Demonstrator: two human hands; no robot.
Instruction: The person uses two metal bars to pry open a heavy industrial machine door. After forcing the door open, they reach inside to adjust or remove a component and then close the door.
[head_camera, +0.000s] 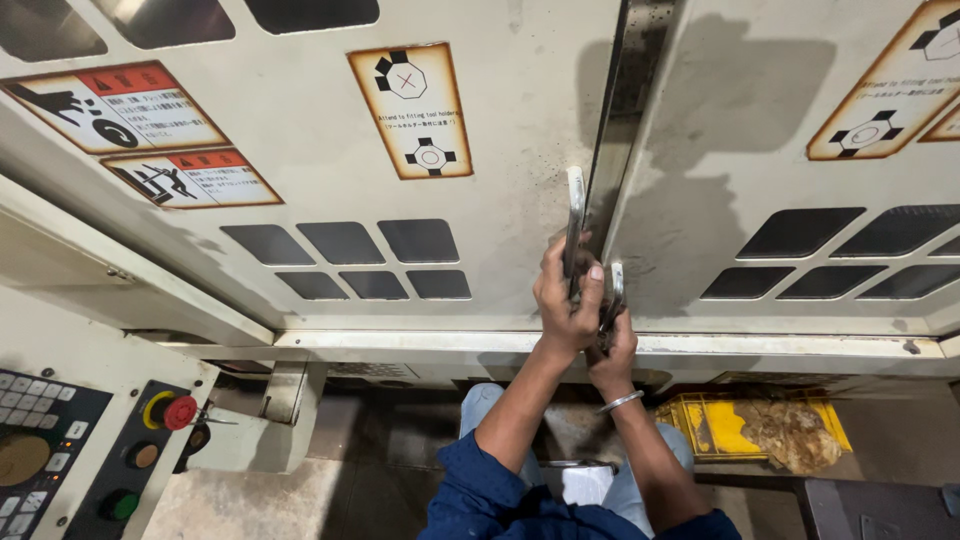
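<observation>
The left hand (566, 300) is closed around the lower part of a long, flat metal door handle (575, 215), which stands upright on the left beige sliding door (480, 200) of a big machine. The fingers are wrapped over the handle and the thumb presses on its front. The right hand (612, 345) is just below and to the right, touching the left hand, and it is closed on a second, shorter metal handle (617, 285) that belongs to the right beige door (760, 170). A thin silver bangle (620, 402) sits on the right wrist. Both handles are just beside the dark vertical seam (630, 90) where the two doors meet, so the hands are very near each other.

Each door has rows of dark window panels (345, 243) and warning stickers with orange borders (410, 110). At the lower left there is a control panel with a red round emergency button (180, 412) and a grey keypad (35, 420). On the floor at the right lies a yellow plastic crate (720, 425) with brown crumpled material in it. The person wears a dark blue sleeve (480, 490).
</observation>
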